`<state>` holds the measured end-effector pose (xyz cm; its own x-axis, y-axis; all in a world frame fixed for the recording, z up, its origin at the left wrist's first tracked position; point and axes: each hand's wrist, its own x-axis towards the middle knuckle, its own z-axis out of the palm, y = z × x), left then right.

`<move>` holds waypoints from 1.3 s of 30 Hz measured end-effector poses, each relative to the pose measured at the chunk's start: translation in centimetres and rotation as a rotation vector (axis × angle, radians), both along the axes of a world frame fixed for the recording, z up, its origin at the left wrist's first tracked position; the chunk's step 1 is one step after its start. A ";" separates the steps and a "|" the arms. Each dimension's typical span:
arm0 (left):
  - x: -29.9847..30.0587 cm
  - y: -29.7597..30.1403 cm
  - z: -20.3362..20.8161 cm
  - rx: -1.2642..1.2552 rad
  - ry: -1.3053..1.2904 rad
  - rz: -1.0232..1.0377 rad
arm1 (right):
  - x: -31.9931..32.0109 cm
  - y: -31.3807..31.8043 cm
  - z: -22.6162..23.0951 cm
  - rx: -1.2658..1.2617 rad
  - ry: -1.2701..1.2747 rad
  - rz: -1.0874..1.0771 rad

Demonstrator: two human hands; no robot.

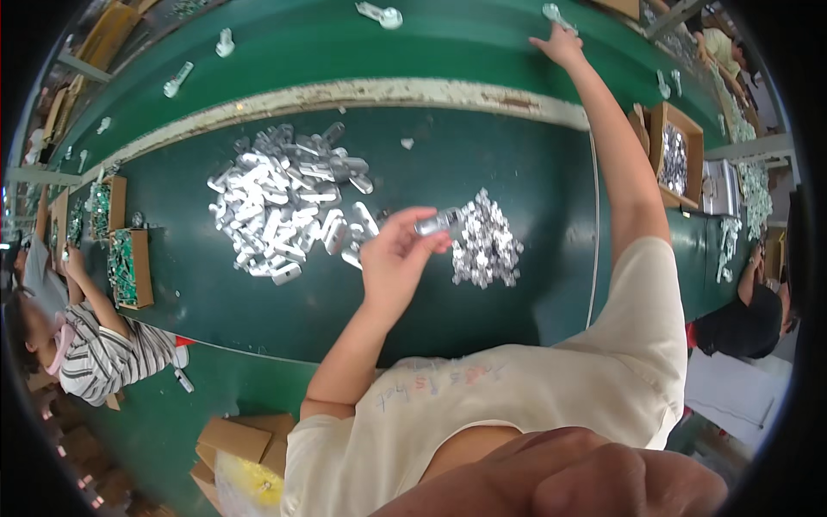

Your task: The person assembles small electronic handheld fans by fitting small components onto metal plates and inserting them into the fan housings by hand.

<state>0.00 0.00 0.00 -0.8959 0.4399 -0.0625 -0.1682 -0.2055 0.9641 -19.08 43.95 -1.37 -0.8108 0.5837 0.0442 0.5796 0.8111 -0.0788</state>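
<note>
Left hand: while the right arm lies outstretched, these fingers grip a silver casing above the surface, beside the small metal parts, probably for nearness
Right hand: out at a pale piece on the green belt; whether its fingers are closed, I cannot tell
Casing heap: farther left, likely apart to avoid mixing
Room: open surface between small metal parts and whitish rail
</note>
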 end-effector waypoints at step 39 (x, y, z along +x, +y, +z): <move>1.8 -0.7 4.5 -0.082 0.031 0.047 | 25.1 -25.1 7.4 -1.125 0.477 0.714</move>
